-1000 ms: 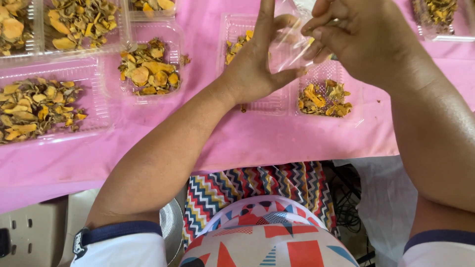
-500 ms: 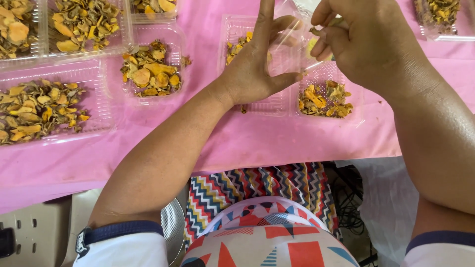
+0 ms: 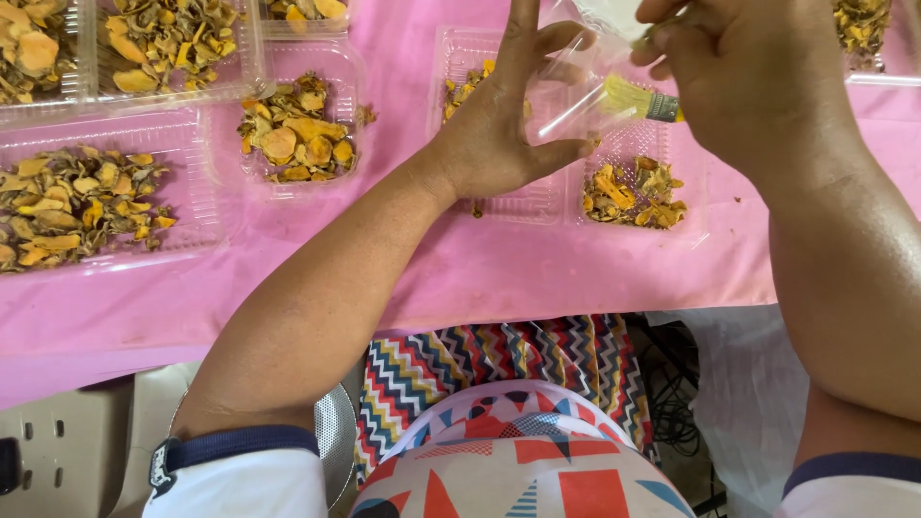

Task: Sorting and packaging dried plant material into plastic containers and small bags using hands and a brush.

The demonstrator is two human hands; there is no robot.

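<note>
The left hand [image 3: 499, 134] stands with its fingers spread and raised, the thumb and forefinger pinching the lower edge of a clear plastic clamshell lid [image 3: 576, 86] and holding it tilted up off the pink tablecloth [image 3: 460, 278]. The right hand [image 3: 758, 77] is curled closed around the handle of a small brush [image 3: 638, 101], whose yellow bristles and metal ferrule now show plainly against the plastic. Half a second ago only a yellowish smear showed behind the lid, and a second ago no brush could be seen at all, so the bristles have come down and forward onto the inner face of the lid. The left hand has hardly shifted, still bracing the lid in the same place. Judging from that, the brushing of the clear plastic is under way rather than about to begin.

Directly below the lid, on the tablecloth, sits the open clear tray [image 3: 638, 192] with a small heap of dried orange-yellow slices. To the left of the lid lies another tray of slices [image 3: 297, 134], and further left a wider tray [image 3: 86, 197] of darker, drier pieces. Below the tablecloth's edge the person's zigzag-patterned garment [image 3: 480, 384] fills the lap.
</note>
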